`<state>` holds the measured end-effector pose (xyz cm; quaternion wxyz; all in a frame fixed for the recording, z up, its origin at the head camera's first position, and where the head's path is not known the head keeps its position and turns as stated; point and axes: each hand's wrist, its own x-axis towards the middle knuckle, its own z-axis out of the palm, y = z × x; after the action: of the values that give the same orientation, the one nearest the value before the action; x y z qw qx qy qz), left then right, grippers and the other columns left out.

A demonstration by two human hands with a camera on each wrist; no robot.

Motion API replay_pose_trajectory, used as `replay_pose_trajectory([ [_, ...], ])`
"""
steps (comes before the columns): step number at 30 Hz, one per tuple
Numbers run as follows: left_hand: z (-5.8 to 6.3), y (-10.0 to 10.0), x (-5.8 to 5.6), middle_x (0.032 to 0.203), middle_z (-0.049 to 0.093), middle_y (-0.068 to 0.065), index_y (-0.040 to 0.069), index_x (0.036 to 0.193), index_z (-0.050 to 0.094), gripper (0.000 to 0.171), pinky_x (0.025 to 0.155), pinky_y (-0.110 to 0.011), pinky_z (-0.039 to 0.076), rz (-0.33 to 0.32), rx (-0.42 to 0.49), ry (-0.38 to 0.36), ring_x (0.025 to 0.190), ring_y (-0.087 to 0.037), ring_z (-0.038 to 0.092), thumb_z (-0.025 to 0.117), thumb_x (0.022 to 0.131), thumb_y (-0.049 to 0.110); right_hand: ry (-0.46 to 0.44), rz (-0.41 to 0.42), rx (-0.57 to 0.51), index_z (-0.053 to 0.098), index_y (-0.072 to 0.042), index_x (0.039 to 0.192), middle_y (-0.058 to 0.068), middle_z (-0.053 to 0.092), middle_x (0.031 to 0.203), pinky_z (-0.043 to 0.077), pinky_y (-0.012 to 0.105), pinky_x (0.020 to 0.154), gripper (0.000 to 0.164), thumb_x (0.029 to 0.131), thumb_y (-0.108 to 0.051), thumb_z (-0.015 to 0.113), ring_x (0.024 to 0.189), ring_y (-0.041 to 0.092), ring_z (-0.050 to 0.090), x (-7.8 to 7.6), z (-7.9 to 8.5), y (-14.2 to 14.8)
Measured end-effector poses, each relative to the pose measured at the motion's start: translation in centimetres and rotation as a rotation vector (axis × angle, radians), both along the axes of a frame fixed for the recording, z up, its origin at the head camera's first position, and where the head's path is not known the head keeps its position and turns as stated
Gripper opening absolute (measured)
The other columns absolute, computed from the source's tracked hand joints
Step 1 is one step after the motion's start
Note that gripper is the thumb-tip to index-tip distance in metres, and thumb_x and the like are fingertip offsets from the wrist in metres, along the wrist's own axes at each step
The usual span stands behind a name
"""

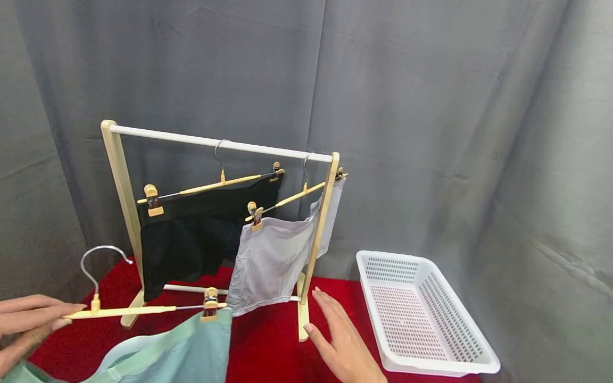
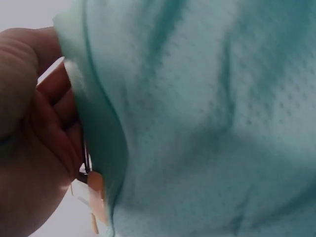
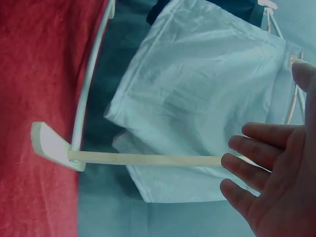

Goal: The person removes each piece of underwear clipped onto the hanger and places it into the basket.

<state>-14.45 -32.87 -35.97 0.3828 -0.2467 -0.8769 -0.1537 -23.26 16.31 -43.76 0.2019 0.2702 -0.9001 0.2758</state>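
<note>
At the lower left of the head view, my left hand (image 1: 31, 322) pinches a clip hanger (image 1: 139, 311) by its pale yellow bar. A teal garment (image 1: 198, 343) hangs from the hanger's visible clip (image 1: 210, 304); the bar's other end is hidden behind the hand. In the left wrist view the teal fabric (image 2: 197, 118) covers most of the picture, beside the fingers. My right hand (image 1: 342, 340) holds nothing, its fingers extended near the right foot of the wooden rack (image 1: 316, 244). The right wrist view shows the same hand (image 3: 276, 173) close to the rack's upright.
Black shorts (image 1: 191, 244) and light grey shorts (image 1: 273, 260) hang by clip hangers from the rack's white rod (image 1: 268, 151). A white perforated basket (image 1: 479, 367) stands right of the rack. Red cloth (image 1: 268, 351) covers the table before a grey curtain (image 1: 407, 133).
</note>
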Motion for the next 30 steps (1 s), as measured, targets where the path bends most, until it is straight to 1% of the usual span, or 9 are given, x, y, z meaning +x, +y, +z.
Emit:
replay_pose_trajectory([
  [2, 0.5, 1.9, 0.6, 0.085, 0.059, 0.012, 0.016, 0.096, 0.069, 0.057, 0.051, -0.009, 0.038, -0.065, 0.007, -0.040, 0.069, 0.003, 0.051, 0.075, 0.046, -0.012, 0.002, 0.006, -0.009, 0.026, -0.029, 0.145, -0.016, 0.028, 0.147, 0.031, 0.036, 0.106, 0.060, 0.092, -0.048, 0.045, 0.133, 0.006, 0.025, 0.2, 0.4, -0.1],
  [3, 0.6, 2.7, 0.8, 0.087, 0.059, 0.010, 0.016, 0.099, 0.069, 0.060, 0.051, -0.009, 0.038, -0.086, 0.010, -0.056, 0.071, 0.002, 0.051, 0.076, 0.046, -0.011, 0.011, 0.012, -0.014, 0.026, -0.029, 0.145, -0.016, 0.028, 0.147, 0.031, 0.035, 0.105, 0.059, 0.092, -0.047, 0.045, 0.133, 0.006, 0.026, 0.3, 0.6, -0.2],
  [7, 0.8, 5.0, 0.9, 0.092, 0.060, 0.008, 0.018, 0.103, 0.068, 0.039, 0.052, -0.007, 0.039, -0.163, -0.001, -0.043, 0.075, 0.001, 0.049, 0.075, 0.065, 0.015, 0.033, 0.050, -0.037, 0.026, -0.031, 0.145, -0.016, 0.030, 0.146, 0.033, 0.035, 0.104, 0.058, 0.092, -0.043, 0.047, 0.132, 0.006, 0.028, 0.7, 1.5, -0.6],
  [8, 0.8, 5.4, 0.8, 0.093, 0.060, 0.007, 0.019, 0.104, 0.068, 0.039, 0.053, -0.007, 0.040, -0.175, -0.001, -0.041, 0.076, 0.000, 0.049, 0.075, 0.065, 0.017, 0.034, 0.062, -0.047, 0.027, -0.031, 0.144, -0.016, 0.031, 0.146, 0.034, 0.035, 0.104, 0.057, 0.092, -0.042, 0.048, 0.131, 0.006, 0.029, 0.8, 1.8, -0.7],
  [10, 1.1, 6.2, 0.7, 0.094, 0.060, 0.007, 0.020, 0.105, 0.068, 0.039, 0.054, -0.007, 0.041, -0.179, -0.013, -0.042, 0.078, 0.000, 0.050, 0.073, 0.066, 0.024, 0.039, 0.090, -0.068, 0.028, -0.030, 0.144, -0.013, 0.034, 0.144, 0.035, 0.036, 0.102, 0.056, 0.093, -0.040, 0.048, 0.130, 0.006, 0.031, 1.1, 2.3, -0.9],
  [14, 1.6, 7.7, 0.5, 0.096, 0.063, 0.005, 0.021, 0.108, 0.068, 0.064, 0.057, -0.007, 0.043, -0.174, -0.030, -0.038, 0.082, -0.002, 0.053, 0.083, 0.047, 0.009, 0.029, 0.154, -0.129, 0.031, -0.027, 0.143, -0.010, 0.039, 0.140, 0.039, 0.039, 0.099, 0.052, 0.094, -0.035, 0.046, 0.125, 0.007, 0.037, 1.7, 3.4, -1.5],
  [16, 1.8, 8.5, 0.4, 0.097, 0.063, 0.005, 0.021, 0.107, 0.068, 0.066, 0.058, -0.007, 0.044, -0.151, -0.035, -0.042, 0.082, -0.003, 0.053, 0.084, 0.044, 0.008, 0.029, 0.194, -0.163, 0.032, -0.026, 0.142, -0.009, 0.041, 0.140, 0.040, 0.038, 0.098, 0.050, 0.094, -0.031, 0.046, 0.124, 0.008, 0.039, 1.9, 3.9, -1.8],
  [23, 2.7, 10.6, 0.0, 0.097, 0.062, 0.009, 0.021, 0.105, 0.069, 0.061, 0.057, -0.009, 0.045, -0.095, 0.004, -0.081, 0.080, -0.004, 0.053, 0.084, 0.047, 0.010, 0.117, 0.324, -0.225, 0.036, -0.020, 0.140, -0.005, 0.047, 0.134, 0.042, 0.036, 0.096, 0.050, 0.092, -0.017, 0.049, 0.117, 0.013, 0.047, 2.3, 5.6, -2.8],
  [30, 3.0, 11.9, -0.7, 0.095, 0.060, 0.009, 0.022, 0.104, 0.068, 0.061, 0.051, -0.009, 0.040, -0.153, 0.076, -0.020, 0.072, 0.000, 0.048, 0.082, 0.049, 0.000, 0.242, 0.401, -0.275, 0.042, -0.010, 0.136, 0.002, 0.056, 0.117, 0.047, 0.034, 0.090, 0.055, 0.085, -0.009, 0.060, 0.105, 0.014, 0.053, 3.2, 8.2, -3.9],
])
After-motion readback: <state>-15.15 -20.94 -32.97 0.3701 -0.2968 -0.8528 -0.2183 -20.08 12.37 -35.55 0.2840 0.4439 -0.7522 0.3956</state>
